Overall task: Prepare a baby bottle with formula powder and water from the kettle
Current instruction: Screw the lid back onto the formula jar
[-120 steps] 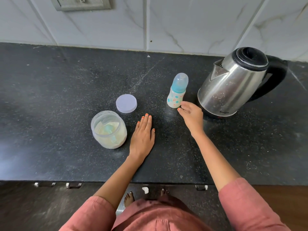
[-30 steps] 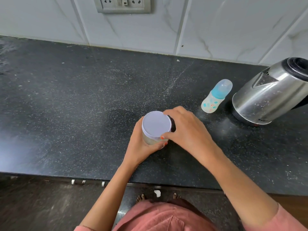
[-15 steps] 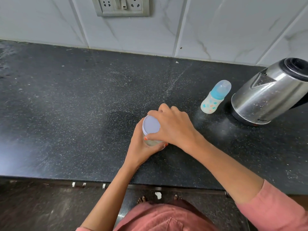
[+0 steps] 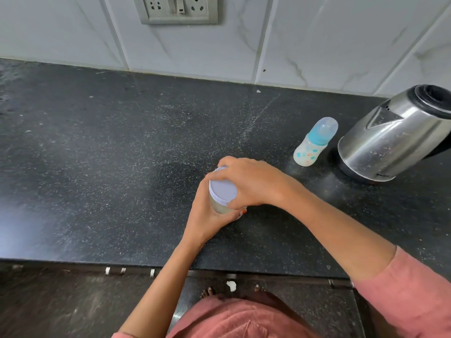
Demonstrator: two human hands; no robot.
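**Lid back on the formula jar**

A black speckled countertop point(image 4: 97, 167) runs under a pale tiled wall point(image 4: 292, 40), with a socket plate point(image 4: 179, 8) at twelve o'clock in the view.

Just right of centre, the left hand point(image 4: 207, 215) wraps the glass side of the formula jar point(image 4: 218, 206), thumb and fingers curled round it. The jar stands on the counter. Its lilac lid point(image 4: 222, 190) sits on top, and the right hand point(image 4: 253, 184) comes over it from three o'clock, fingers clamped down round the rim.

That is the change. Four seconds ago the jar stood open, the lid lay loose on the counter at its one o'clock, the left hand lay flat and the right was over by the bottle. A second ago the lid was on, with the right hand only beside it. Now the hand grips it from above, and I judge it to be a tightening twist. Closing the jar suggests the scooping is over.

At two o'clock from the jar, well apart from both hands, the baby bottle point(image 4: 308, 152) stands upright with its cap point(image 4: 325, 128) on. Whether it holds powder or water I cannot tell. The steel kettle point(image 4: 390, 140) stands just beside it, farther along the same line, lid shut and untouched.

Count: one jar, one lid, one bottle, one kettle, one socket plate, two hands.
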